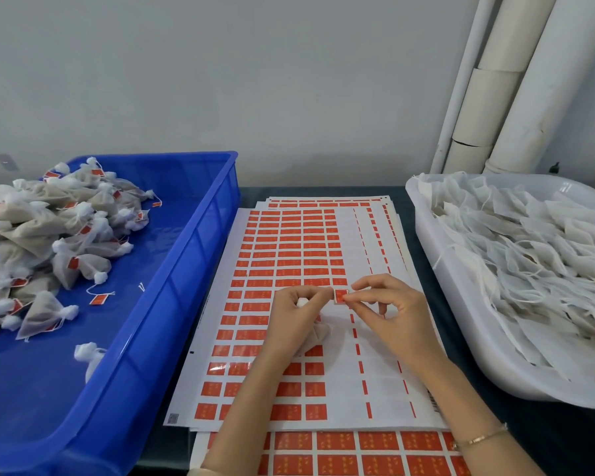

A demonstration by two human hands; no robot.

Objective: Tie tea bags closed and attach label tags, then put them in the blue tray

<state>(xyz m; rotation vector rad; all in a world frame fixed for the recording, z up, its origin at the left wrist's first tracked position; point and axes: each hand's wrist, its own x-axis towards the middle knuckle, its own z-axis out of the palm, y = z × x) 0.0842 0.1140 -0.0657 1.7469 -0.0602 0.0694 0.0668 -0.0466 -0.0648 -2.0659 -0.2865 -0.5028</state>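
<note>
**Label tag being fixed to a tea bag at mid-frame**

The labelling step is judged to be in hand. A small red label tag (340,296) is pinched between the two hands just above the label sheets (289,242) at the centre of the frame. The fingers of the right hand (392,314) are closed on the tag's right edge. The left hand (298,316) is curled round a tea bag (318,333), and its thumb and forefinger meet the tag's left edge.

The bag's gathered white neck is seen inside the left fist and its pale, filled body hangs below the palm. Whether the string is caught in the tag cannot be told.

Next, the tag would probably need to be pressed shut. The bag would then be carried left into the blue tray (200,255), where a pile of finished tea bags (49,235) with red tags is heaped at the upper left. Care is called for so that the thin string is not pulled loose.

Untied bags (529,252) lie in a white tray (437,269) at the right, on the dark surface (571,438).
</note>
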